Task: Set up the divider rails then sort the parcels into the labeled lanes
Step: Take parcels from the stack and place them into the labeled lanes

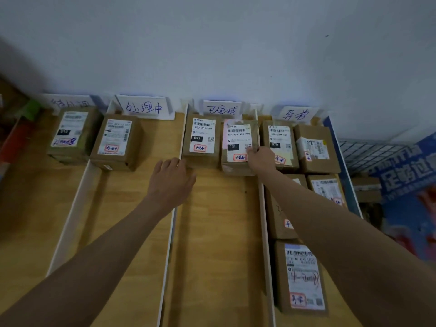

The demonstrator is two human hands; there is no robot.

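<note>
I have my right hand (260, 158) on the parcel marked 15H (238, 146), fingers curled over its near right corner and top. I judge this is to nudge it square against the back of the third lane, under the lane label (221, 110) whose handwriting matches the red tag on the box. It sits just beside the parcel marked 032 (202, 138), the two side by side so their labels face up and stay readable.

My left hand (173, 178) lies flat, fingers straight and holding nothing, over the middle divider rail (173, 223) just in front of the 032 parcel. My guess is that it steadies the rail or that box while the other hand pushes.

All three white rails stand upright on the wooden desk (212, 232), so the lanes look set. The right rail (265, 220) separates this lane from the fourth, which already holds several parcels in a stack-like row. The two left lanes each hold one box at the back.
</note>
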